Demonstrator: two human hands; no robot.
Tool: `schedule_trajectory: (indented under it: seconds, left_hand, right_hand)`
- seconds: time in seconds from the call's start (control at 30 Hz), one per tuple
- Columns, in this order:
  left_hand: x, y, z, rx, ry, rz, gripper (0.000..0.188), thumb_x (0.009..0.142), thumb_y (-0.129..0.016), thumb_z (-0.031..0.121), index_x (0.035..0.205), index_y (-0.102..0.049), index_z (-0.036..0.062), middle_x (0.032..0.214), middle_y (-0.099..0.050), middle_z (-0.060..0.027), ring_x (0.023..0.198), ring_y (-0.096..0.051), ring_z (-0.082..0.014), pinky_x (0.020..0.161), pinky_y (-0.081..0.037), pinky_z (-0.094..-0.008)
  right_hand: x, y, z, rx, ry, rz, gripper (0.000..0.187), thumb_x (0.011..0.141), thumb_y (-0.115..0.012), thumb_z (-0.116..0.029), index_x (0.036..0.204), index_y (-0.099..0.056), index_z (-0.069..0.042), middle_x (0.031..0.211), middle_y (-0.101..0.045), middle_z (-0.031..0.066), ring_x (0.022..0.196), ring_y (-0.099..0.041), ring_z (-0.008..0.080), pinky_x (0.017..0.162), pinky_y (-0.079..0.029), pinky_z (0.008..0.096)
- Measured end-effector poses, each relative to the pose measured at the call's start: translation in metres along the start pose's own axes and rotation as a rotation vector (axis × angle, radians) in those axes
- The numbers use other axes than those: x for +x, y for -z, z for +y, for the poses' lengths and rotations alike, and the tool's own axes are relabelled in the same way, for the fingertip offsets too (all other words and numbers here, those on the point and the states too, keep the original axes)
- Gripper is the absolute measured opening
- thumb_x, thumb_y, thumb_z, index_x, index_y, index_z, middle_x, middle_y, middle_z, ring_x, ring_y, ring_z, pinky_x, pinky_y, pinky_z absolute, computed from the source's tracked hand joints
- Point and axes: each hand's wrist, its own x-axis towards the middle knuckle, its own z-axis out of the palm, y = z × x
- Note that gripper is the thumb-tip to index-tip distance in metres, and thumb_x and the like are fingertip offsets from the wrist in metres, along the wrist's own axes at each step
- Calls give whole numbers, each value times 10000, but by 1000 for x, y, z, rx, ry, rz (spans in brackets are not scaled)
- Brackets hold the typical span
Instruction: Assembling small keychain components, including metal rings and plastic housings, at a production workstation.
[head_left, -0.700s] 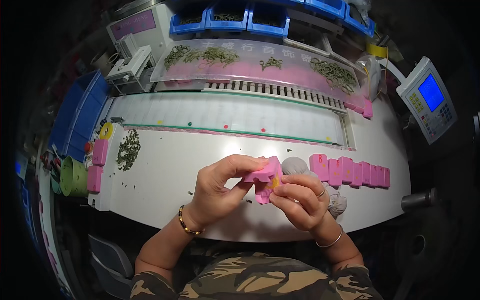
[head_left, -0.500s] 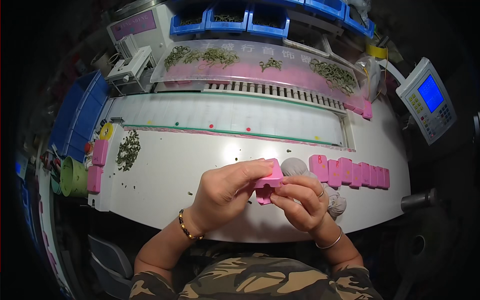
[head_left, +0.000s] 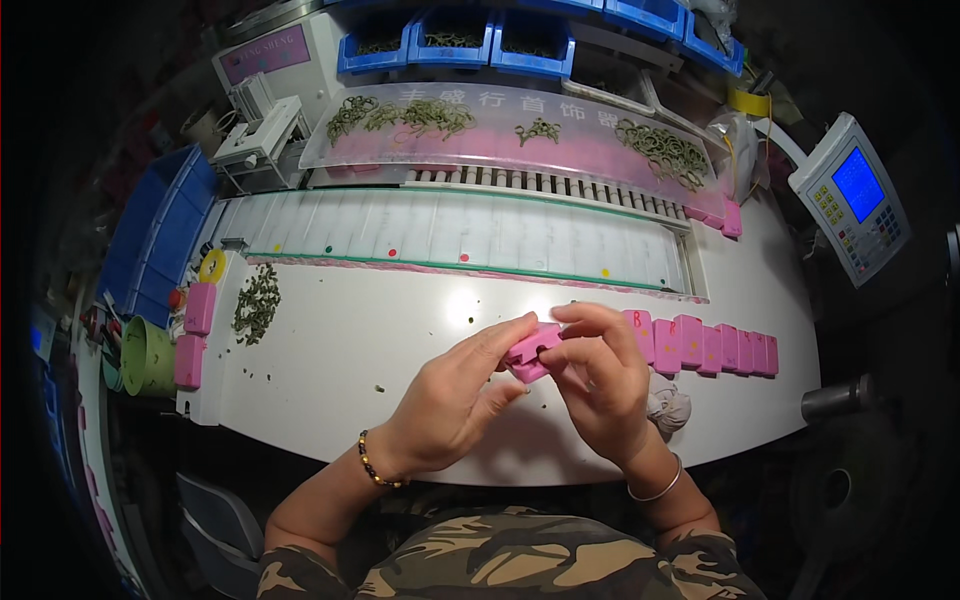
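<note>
Over the front middle of the table I hold a pink block-shaped mould (head_left: 527, 347), tilted, with a notch and a dark gap in the side towards me. Its two halves appear slightly parted. My left hand (head_left: 440, 400) grips it from the left, fingers on top and thumb below. At the mould's right side is my right hand (head_left: 605, 385), its fingertips bent against the gap while one finger is raised above. Whether a small piece sits between those fingertips is too small to tell. A grey cloth bundle (head_left: 669, 405) lies partly behind my right hand.
Pink moulds (head_left: 712, 350) stand in a row at right. Small dark green pieces (head_left: 257, 303) are heaped at left. Behind lies a white slatted conveyor (head_left: 440, 232), then a clear cover (head_left: 560, 100) bearing green ring-like pieces. A control panel (head_left: 856, 195) stands at right, blue bins (head_left: 533, 45) above.
The mould has turned and its parts sit closer together. My right fingers have lifted and spread. The conveyor's coloured dots have shifted left.
</note>
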Motion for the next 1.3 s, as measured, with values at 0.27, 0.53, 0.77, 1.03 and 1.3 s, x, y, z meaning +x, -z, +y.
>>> schedule_trajectory:
  seconds: [0.27, 0.53, 0.77, 1.03, 1.3]
  left_hand:
    - [-10, -10, -10, -221, 280, 60, 327, 1009, -495, 212, 1246, -518, -11, 1055, -639, -154, 905, -645, -234, 761, -510, -318]
    - [-7, -3, -16, -454, 399, 39, 309, 1018, -484, 209, 1219, -541, -20, 1007, -646, -79, 844, -602, -128, 752, -505, -276]
    - [-3, -2, -22, -597, 470, 66, 301, 1022, -488, 214, 1193, -552, -25, 1019, -643, -82, 882, -612, -109, 746, -504, -242]
    - [-4, -18, -28, -71, 242, 355, 414, 787, -766, 101, 1093, -495, 29, 1094, -517, -104, 989, -550, -177, 740, -501, -300]
    - [1, -14, -28, -1004, 581, 267, 462, 935, -579, 90, 1325, -384, -64, 1247, -571, -196, 1090, -624, -242, 921, -539, -378]
  right_hand:
    - [-1, 2, 2, 635, -579, -80, 396, 755, -757, 8, 1110, -590, -43, 1040, -619, 16, 921, -587, 76, 687, -437, 209]
    - [-2, -4, 3, 327, -286, -85, 351, 728, -780, -7, 1043, -627, -28, 913, -663, 58, 819, -620, 145, 699, -486, 274]
    - [-8, -17, 3, 418, -251, 80, 432, 774, -749, 15, 1134, -512, -12, 954, -630, 99, 817, -620, 157, 703, -504, 283]
    - [3, -24, 18, 961, -821, 213, 447, 826, -690, 48, 1198, -449, -15, 1003, -582, 86, 900, -589, 128, 818, -521, 258]
    - [10, -32, 5, 1076, -822, 208, 394, 924, -620, -55, 1276, -451, -2, 1090, -552, 73, 935, -551, 104, 785, -500, 237]
